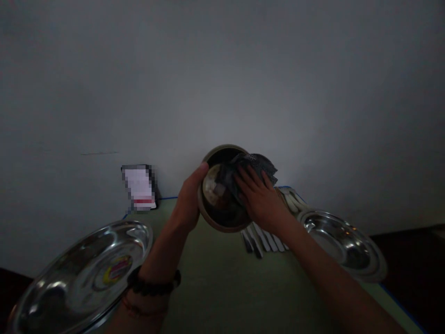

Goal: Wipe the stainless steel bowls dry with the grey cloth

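Observation:
A round bowl (222,218), dark inside with a paler rim, is tilted toward me above the table, its inner surface shiny. My left hand (187,202) grips it by the left side, thumb over the rim. Across the bowl's right side lies my right hand (260,199), fingers extended and pressing a dark checked cloth (262,164) against the inside and rim. The cloth's loose end sticks out past the rim. Just below the bowl, several table knives (266,239) lie side by side on the table, partly covered by the bowl and right forearm.
A large steel basin (79,273) with a sticker stands at left, a smaller steel basin (342,241) at right. Several pale-handled utensils (295,202) lie near the right one. A blurred phone-like object (141,185) leans on the wall (222,83) behind the green table (208,287).

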A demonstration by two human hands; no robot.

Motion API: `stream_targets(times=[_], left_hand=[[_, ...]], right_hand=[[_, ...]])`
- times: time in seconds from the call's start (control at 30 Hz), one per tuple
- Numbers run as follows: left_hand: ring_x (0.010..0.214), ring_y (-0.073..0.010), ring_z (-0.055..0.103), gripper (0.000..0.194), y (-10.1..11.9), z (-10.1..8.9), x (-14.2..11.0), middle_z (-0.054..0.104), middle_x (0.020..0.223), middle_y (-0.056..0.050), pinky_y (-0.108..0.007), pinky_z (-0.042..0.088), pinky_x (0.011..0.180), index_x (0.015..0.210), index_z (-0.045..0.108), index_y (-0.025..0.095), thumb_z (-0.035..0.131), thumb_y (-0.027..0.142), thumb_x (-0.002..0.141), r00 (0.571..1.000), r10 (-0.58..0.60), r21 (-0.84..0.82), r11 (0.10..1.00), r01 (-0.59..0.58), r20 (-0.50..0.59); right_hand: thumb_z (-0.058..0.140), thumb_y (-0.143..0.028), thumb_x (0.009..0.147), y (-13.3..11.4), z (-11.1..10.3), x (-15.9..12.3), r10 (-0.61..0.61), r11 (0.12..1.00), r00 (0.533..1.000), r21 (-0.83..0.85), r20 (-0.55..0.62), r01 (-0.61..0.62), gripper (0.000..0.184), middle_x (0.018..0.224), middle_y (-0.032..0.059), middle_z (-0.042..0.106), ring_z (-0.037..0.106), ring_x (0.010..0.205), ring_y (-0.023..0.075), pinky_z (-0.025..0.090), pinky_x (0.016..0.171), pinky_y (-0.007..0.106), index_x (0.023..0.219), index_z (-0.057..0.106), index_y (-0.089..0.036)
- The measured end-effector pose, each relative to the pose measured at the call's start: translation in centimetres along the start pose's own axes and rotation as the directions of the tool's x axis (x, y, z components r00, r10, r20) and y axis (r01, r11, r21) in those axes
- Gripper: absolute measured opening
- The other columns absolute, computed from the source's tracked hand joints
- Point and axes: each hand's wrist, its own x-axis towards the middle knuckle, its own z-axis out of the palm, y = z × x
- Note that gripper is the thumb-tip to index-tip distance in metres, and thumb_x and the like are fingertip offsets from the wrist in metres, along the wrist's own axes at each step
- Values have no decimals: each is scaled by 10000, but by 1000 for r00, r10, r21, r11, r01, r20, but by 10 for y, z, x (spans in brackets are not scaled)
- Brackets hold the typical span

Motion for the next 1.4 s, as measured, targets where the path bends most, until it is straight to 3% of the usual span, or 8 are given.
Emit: stream_targets(times=[0.17, 0.3, 0.47, 0.6, 0.73, 0.87, 1.17, 1.4], left_hand=[[1123, -256, 600, 360, -14, 4, -1, 753, 955, -14, -364, 430, 1012, 965, 732, 205, 566, 496, 831, 998, -46, -21, 999, 47, 37], [1169, -250, 574, 360, -18, 3, -2, 748, 1006, -23, -356, 391, 1050, 955, 735, 205, 541, 490, 852, 994, -59, -52, 997, 64, 96], [1105, -267, 614, 398, -12, 3, 0, 753, 970, -48, -383, 426, 1021, 938, 735, 185, 553, 521, 826, 998, -65, -57, 996, 65, 12], [1077, -275, 630, 428, -7, 3, 2, 754, 948, -59, -399, 459, 987, 910, 737, 180, 538, 545, 813, 996, -85, -82, 993, 84, -12], [1188, -257, 562, 399, -10, 5, 0, 735, 1049, -43, -376, 409, 1047, 982, 723, 193, 551, 516, 822, 999, -48, -41, 998, 48, 12], [1228, -254, 530, 402, -15, 7, -1, 713, 1122, -37, -377, 377, 1073, 1017, 715, 199, 544, 514, 835, 998, -30, 43, 999, 28, 46], [1040, -244, 646, 385, -10, -1, 4, 748, 968, -41, -357, 481, 952, 938, 720, 181, 529, 498, 834, 1000, 9, 26, 1000, -9, -24], [1084, -253, 629, 380, -7, 4, 2, 746, 970, -24, -367, 479, 968, 928, 728, 202, 544, 514, 815, 997, -20, -35, 999, 17, -70]], right_hand=[[284, -240, 955, -14, 12, 0, 16, 973, 1000, 229, 13, -18, 578, 1572, 113, 174, 86, 1458, 235, 134, 1183, 508, 1500, 151, -104], [263, -249, 956, -26, 10, 3, -58, 846, 996, 533, 62, 16, 591, 1576, 138, 135, 45, 1457, 204, 138, 1188, 475, 1499, 109, -73], [288, -275, 966, -32, -9, 5, -172, 662, 977, 749, 126, 20, 551, 1516, 127, 334, 287, 1408, 197, 251, 1163, 462, 1489, 192, -130], [301, -215, 952, -38, -11, 2, -228, 681, 968, 728, 107, 80, 511, 1466, 138, 419, 378, 1365, 192, 300, 1153, 420, 1449, 300, -92], [314, -176, 936, -37, -1, -1, -63, 841, 997, 541, 50, 26, 549, 1570, 164, 156, 108, 1453, 245, 194, 1178, 496, 1471, 240, -81], [323, -183, 942, -30, 2, -2, 52, 875, 993, 474, 107, -97, 574, 1576, 201, -3, -3, 1446, 302, 153, 1168, 545, 1490, 179, -89], [266, -283, 983, -42, -21, -5, -243, 738, 945, 674, 220, 32, 494, 1510, 182, 321, 184, 1439, 219, 188, 1183, 454, 1401, 372, -41], [270, -337, 983, -37, -14, 0, -82, 810, 983, 585, 164, -30, 491, 1529, 141, 294, 160, 1444, 235, 186, 1177, 490, 1381, 441, -104]])
